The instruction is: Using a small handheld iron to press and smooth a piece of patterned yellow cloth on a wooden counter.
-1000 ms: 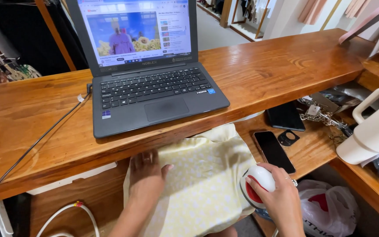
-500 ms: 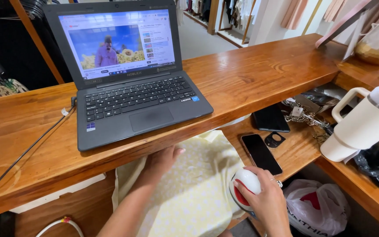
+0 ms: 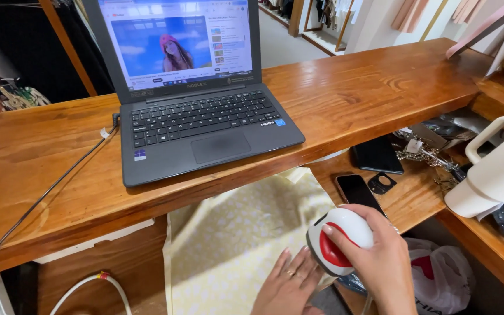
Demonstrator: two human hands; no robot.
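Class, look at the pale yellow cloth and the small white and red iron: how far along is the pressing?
Done: the pale yellow cloth lies spread, mostly smooth, on the lower shelf. In hand: the right hand grips the white and red mini iron at the cloth's right edge; the left hand presses the cloth flat. Left: the edge under the iron.

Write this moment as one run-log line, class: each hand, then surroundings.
left hand: flat on yellow cloth | right hand: grips white-and-red mini iron at cloth edge | above: open laptop on wooden counter
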